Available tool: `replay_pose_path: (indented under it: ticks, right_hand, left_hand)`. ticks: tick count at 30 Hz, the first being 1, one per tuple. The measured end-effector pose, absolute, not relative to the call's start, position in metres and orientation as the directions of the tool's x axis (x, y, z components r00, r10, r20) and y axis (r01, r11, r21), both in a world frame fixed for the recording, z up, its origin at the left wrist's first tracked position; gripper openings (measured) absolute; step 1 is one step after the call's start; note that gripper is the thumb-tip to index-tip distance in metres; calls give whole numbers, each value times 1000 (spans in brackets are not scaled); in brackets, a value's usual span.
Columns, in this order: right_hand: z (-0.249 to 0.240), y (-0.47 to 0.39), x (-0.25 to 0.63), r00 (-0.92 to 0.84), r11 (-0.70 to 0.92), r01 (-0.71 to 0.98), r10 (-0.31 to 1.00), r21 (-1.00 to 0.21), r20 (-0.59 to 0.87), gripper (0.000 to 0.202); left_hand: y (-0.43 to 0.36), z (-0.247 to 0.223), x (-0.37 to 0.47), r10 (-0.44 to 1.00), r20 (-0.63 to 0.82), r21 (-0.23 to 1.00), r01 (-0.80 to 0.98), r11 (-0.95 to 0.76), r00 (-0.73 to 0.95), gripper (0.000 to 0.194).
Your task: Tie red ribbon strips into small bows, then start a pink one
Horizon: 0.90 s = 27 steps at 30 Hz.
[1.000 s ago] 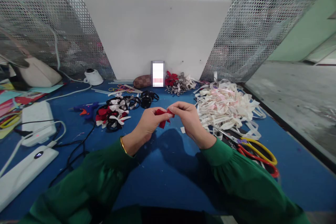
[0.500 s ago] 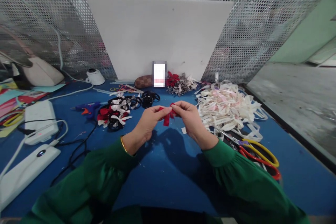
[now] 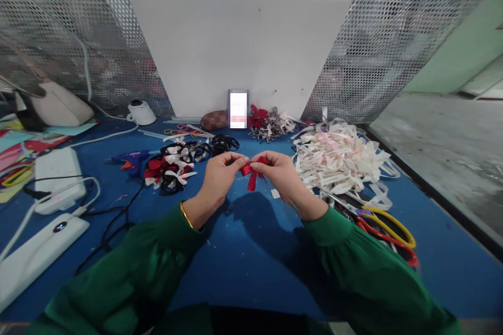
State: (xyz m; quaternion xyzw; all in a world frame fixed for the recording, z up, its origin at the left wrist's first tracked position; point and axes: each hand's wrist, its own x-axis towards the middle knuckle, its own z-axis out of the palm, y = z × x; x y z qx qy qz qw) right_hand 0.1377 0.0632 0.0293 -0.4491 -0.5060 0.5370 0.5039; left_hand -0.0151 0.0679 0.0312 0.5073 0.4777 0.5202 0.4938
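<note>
Red ribbon bow (image 3: 251, 171) pinched between left hand (image 3: 220, 174) and right hand (image 3: 277, 175), fingertips closed on it, tail hanging toward the near side.

Two hands (image 3: 220, 175) (image 3: 281, 175), one red ribbon (image 3: 251, 175), one glue gun (image 3: 131, 159), two scissors (image 3: 387, 227).

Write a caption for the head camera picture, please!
Both hands, left hand and right hand, pinch a red ribbon over the blue table.
</note>
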Motion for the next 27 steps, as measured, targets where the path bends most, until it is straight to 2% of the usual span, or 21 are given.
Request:
replay_pose_path:
  ticks: [4, 8, 11, 15, 20, 27]
  right_hand:
    - [31, 63, 139, -79, 16, -83, 997, -996, 22, 25]
    - [29, 65, 139, 44, 136, -17, 990, -991, 135, 17]
    - [27, 66, 139, 46, 176, 11, 983, -984, 177, 17]
    - [27, 67, 140, 52, 157, -63, 987, -986, 154, 19]
    - [32, 67, 141, 33, 52, -215, 998, -975, 46, 20]
    - [37, 66, 143, 15, 31, -179, 999, -983, 29, 22]
  left_hand:
    - [68, 30, -14, 999, 24, 996, -81, -26, -24, 24]
    - [66, 32, -13, 997, -47, 988, -146, 55, 58, 35]
    - [65, 30, -12, 995, -67, 989, -128, 76, 77, 32]
    - [68, 28, -12, 997, -76, 977, -202, 73, -5, 28]
    - [69, 29, -11, 997, -71, 965, -255, 66, -10, 26]
    - [69, 28, -10, 997, -80, 960, -273, 70, -23, 27]
